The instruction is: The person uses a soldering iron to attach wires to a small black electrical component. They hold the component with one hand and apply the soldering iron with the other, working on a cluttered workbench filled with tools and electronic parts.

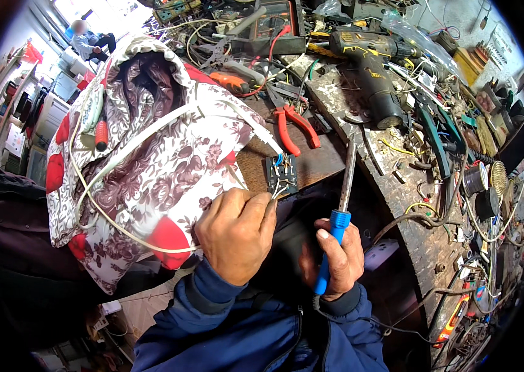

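Note:
My right hand [338, 257] is closed round the blue handle of a soldering iron [336, 232], whose metal barrel points up and away from me. My left hand [237, 232] pinches white wires [279, 188] at the near edge of a small black switch part [282, 173] with metal contacts. Blue and orange wire ends meet its far side, coming from a white cable [243, 115]. This part rests on the brown wooden bench edge [324, 161]. Beside my left hand lies a floral fabric piece [169, 161], white with purple and red, with a cable running across it.
Red-handled pliers [296, 127] lie just beyond the switch part. A cordless drill [373, 74] and a multimeter [277, 25] sit farther back. Solder spools [479, 186], tools and scraps crowd the right bench. A person [85, 40] sits at the far left.

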`<state>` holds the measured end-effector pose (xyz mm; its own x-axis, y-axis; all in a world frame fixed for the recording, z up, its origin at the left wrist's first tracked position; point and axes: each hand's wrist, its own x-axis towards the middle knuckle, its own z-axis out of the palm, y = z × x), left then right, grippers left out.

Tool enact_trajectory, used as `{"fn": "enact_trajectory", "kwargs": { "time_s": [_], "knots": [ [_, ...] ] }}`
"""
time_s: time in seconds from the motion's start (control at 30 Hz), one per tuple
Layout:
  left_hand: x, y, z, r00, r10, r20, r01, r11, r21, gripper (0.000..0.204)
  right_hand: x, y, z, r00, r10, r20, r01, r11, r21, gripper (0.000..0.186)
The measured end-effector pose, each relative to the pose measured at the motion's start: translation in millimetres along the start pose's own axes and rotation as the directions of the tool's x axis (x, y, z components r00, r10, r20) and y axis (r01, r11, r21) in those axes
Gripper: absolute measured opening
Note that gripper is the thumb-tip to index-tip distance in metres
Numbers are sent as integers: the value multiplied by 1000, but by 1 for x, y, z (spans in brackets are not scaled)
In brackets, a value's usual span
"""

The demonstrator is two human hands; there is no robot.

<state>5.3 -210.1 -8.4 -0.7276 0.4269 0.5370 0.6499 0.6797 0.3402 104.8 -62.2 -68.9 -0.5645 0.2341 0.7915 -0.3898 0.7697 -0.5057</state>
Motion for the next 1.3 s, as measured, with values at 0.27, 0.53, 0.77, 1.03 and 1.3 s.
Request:
{"fn": "enact_trajectory", "kwargs": {
  "time_s": [0.27, 0.53, 0.77, 1.03, 1.3],
  "knots": [
    [-3, 4, 2, 998, 30, -59, -29, 1000, 9, 22, -6, -2, -3, 999, -10, 48, 10, 1000, -10, 58],
    [-2, -5, 6, 999, 19, -44, -21, 999, -37, 30, -8, -4, -8, 999, -13, 45, 14, 1000, -12, 57],
    [-1, -4, 8, 994, 86, -60, -90, 993, -71, 30, -14, -4, -9, 999, 15, 40, -15, 1000, -6, 57],
    [6, 7, 1, 991, 130, 38, -129, 992, -11, 27, -4, 2, -1, 999, 3, 45, -1, 999, -39, 55],
    [-2, 1, 7, 996, 82, -33, -83, 995, -59, 26, 8, 15, 22, 999, -15, 48, 16, 1000, -21, 57]
  ]
}}
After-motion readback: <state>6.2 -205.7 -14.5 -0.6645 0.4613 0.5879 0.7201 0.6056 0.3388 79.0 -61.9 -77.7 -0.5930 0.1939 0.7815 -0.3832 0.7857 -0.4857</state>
